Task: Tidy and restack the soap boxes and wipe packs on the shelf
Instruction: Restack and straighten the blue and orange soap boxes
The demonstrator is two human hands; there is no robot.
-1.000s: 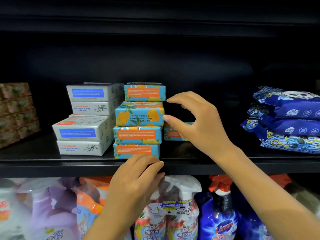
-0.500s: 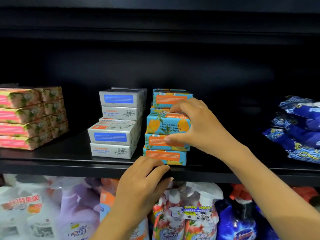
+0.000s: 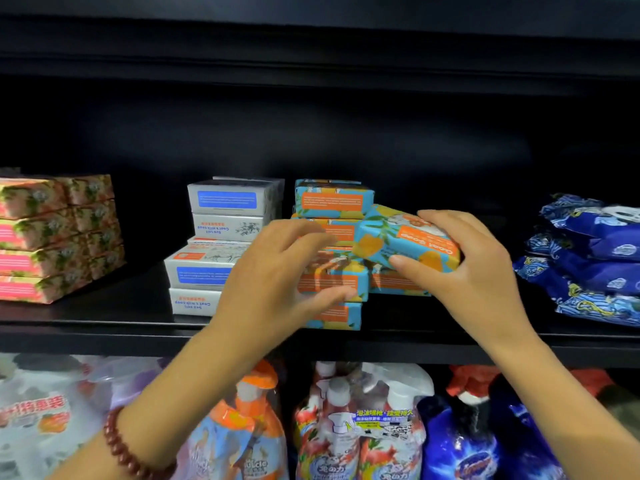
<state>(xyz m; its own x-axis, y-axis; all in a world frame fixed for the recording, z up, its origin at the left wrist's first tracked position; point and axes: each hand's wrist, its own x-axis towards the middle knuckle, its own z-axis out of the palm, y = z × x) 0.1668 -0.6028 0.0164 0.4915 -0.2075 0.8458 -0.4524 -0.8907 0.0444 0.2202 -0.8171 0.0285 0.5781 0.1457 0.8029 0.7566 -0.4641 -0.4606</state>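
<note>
A stack of blue-and-orange soap boxes stands in the middle of the black shelf. My right hand grips one tilted blue-and-orange soap box, pulled out to the right of the stack, with fingers over its top and thumb under its front. My left hand has its fingers spread against the front of the stack, thumb near a lower box. A white soap box stack stands to the left. Blue wipe packs are piled at the right.
Pink floral soap boxes are stacked at the far left of the shelf. Below the shelf stand spray bottles and refill pouches. A bead bracelet circles my left wrist. Another shelf board runs overhead.
My right hand has drawn one blue-and-orange box out of the stack and tilted it rightward. My left hand rose from the shelf edge to the stack's front.
</note>
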